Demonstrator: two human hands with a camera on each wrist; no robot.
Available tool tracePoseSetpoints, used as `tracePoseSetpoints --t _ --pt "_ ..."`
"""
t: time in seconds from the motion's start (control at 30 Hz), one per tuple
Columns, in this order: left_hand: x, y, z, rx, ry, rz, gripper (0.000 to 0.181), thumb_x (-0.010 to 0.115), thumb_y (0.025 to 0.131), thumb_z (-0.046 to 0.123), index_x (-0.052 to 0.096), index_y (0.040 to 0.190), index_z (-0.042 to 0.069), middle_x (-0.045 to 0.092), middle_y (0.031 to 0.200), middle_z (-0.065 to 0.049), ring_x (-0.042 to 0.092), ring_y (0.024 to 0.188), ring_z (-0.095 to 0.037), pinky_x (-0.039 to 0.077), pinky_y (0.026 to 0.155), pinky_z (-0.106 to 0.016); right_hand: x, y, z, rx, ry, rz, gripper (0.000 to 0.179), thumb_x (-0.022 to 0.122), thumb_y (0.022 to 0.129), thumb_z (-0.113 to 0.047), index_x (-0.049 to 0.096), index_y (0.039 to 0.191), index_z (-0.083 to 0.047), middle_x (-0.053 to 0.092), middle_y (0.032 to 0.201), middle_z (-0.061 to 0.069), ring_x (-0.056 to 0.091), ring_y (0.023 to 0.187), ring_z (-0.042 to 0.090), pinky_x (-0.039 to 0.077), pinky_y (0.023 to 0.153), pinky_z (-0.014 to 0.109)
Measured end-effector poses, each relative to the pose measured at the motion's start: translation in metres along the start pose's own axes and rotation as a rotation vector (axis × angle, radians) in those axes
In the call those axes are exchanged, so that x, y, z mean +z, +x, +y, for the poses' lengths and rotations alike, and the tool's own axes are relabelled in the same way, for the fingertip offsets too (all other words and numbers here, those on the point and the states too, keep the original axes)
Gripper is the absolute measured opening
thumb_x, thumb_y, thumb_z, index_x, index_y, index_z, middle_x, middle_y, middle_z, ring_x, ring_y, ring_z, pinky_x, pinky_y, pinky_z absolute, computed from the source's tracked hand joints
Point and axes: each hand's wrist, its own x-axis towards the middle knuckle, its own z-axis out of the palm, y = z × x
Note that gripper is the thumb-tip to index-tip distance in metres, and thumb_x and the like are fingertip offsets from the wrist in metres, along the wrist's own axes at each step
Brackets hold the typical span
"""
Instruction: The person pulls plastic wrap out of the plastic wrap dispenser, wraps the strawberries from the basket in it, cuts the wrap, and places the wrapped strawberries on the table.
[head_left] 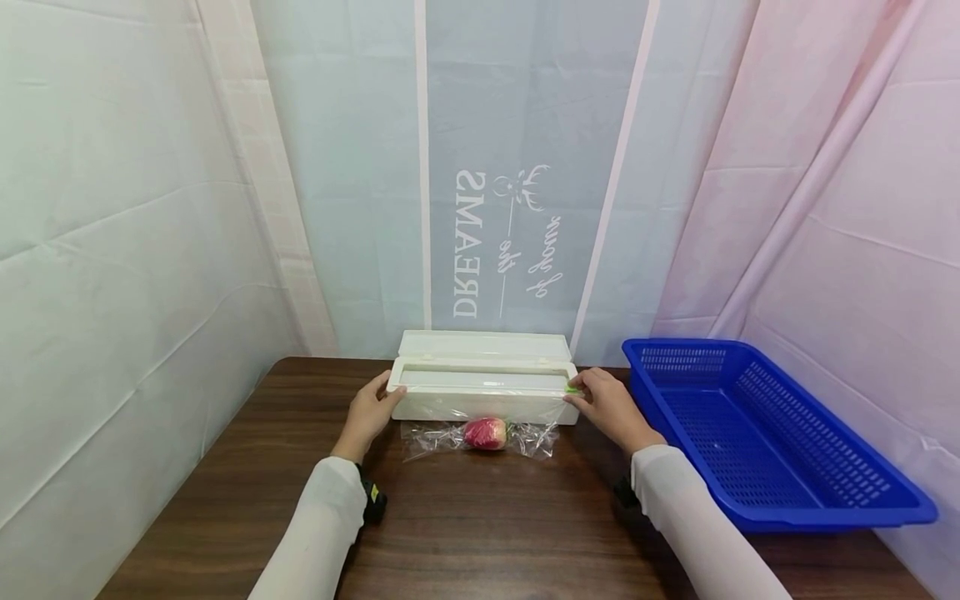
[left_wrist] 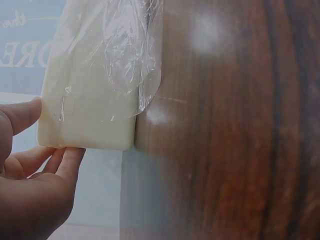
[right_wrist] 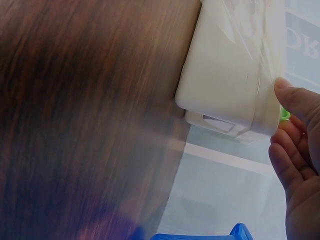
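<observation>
Long white plastic box (head_left: 408, 406) at the far side of the table, in front of the curtain; hinged white lid (head_left: 483, 343) open and standing up behind it. A pale strip shows inside the opening. Clear, crinkled plastic film (head_left: 536, 442) drapes over the box's front face and spreads onto the surface before it. Rounded red and pale-yellow fruit (head_left: 485, 433) lies with the film, just in front of the box near its middle; cannot tell whether the film goes all the way round it.

Hands well apart, one at each end of the box. Left hand (head_left: 369, 414) grips the left end, thumb on the upper edge, fingertips against the end face. Right hand (head_left: 611, 408) pinches a small bright-green plastic piece (right_wrist: 285, 114) at the right end, thumb along the top edge by the film.

White sleeves (head_left: 311, 529) on both arms; a black device (head_left: 373, 502) at each wrist.

Dark brown wood-grain table (head_left: 480, 533) beneath. On its right side, near the right arm: a large blue perforated plastic basket (head_left: 817, 515), rectangular, set at a slant. Behind, a pale blue-grey fabric curtain (head_left: 360, 208) with white lettering (head_left: 469, 242) running vertically, "DREAMS" among the words.
</observation>
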Motion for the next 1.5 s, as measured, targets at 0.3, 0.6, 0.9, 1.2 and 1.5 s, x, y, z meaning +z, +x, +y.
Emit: tracePoseSetpoints --t 0.3,0.6,0.9,1.2,1.5 --pt "0.0 -0.002 0.003 -0.003 0.003 0.001 0.062 0.057 0.093 0.032 0.032 0.144 0.007 0.038 0.144 -0.019 0.037 0.127 -0.033 0.039 0.101 -0.051 0.001 0.002 0.003 -0.065 -0.029 0.003 0.017 0.072 0.082 -0.023 0.064 0.092 -0.013 0.058 0.085 0.0 0.052 0.075 0.011 0.052 0.061 0.033" --pt "0.0 0.0 0.001 -0.002 -0.005 -0.011 0.062 0.057 0.093 0.032 0.031 0.145 0.007 0.04 0.143 -0.019 0.04 0.125 -0.031 0.042 0.098 -0.05 0.0 0.005 0.007 -0.132 -0.033 0.019 0.016 0.075 0.079 -0.02 0.064 0.088 -0.013 0.057 0.081 -0.001 0.05 0.072 0.011 0.051 0.059 0.034" --pt "-0.003 -0.002 0.001 -0.006 -0.022 -0.03 0.063 0.055 0.094 0.032 0.029 0.146 0.01 0.038 0.144 -0.017 0.041 0.124 -0.031 0.044 0.096 -0.05 0.0 0.009 0.01 -0.201 -0.017 0.007 0.018 0.076 0.078 -0.016 0.064 0.091 -0.013 0.061 0.084 0.0 0.052 0.073 0.009 0.051 0.061 0.033" --pt "-0.003 -0.002 0.001 0.002 -0.004 -0.026 0.063 0.056 0.094 0.032 0.029 0.146 0.01 0.038 0.145 -0.018 0.039 0.126 -0.032 0.043 0.098 -0.051 -0.003 0.009 0.007 -0.235 -0.023 -0.022 0.017 0.075 0.078 -0.015 0.064 0.091 -0.012 0.062 0.085 0.0 0.054 0.075 0.009 0.053 0.061 0.032" --pt "-0.005 -0.001 0.001 0.002 -0.003 -0.032 0.063 0.056 0.094 0.033 0.029 0.146 0.011 0.035 0.146 -0.016 0.039 0.125 -0.032 0.044 0.096 -0.051 -0.004 0.01 0.004 -0.281 0.008 -0.043 0.02 0.074 0.079 -0.009 0.064 0.095 -0.011 0.063 0.092 0.003 0.059 0.083 0.012 0.056 0.067 0.033"
